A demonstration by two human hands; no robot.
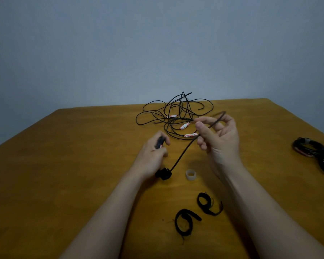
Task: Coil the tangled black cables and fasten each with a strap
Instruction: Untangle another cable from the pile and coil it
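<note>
Wooden table is bearing tangled cables. Left hand is gripping a black part, right hand pinching a cable

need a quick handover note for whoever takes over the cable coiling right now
Left hand grips a small black tagged piece. Right hand holds a thin black cable that runs down to a black lump on the brown wooden table.
Tangled pile of black cables: far side, uncoiled.
Done: two coiled black bundles at the right edge.
Left: coil the rest, using the two black fabric straps lying near the front.
</note>
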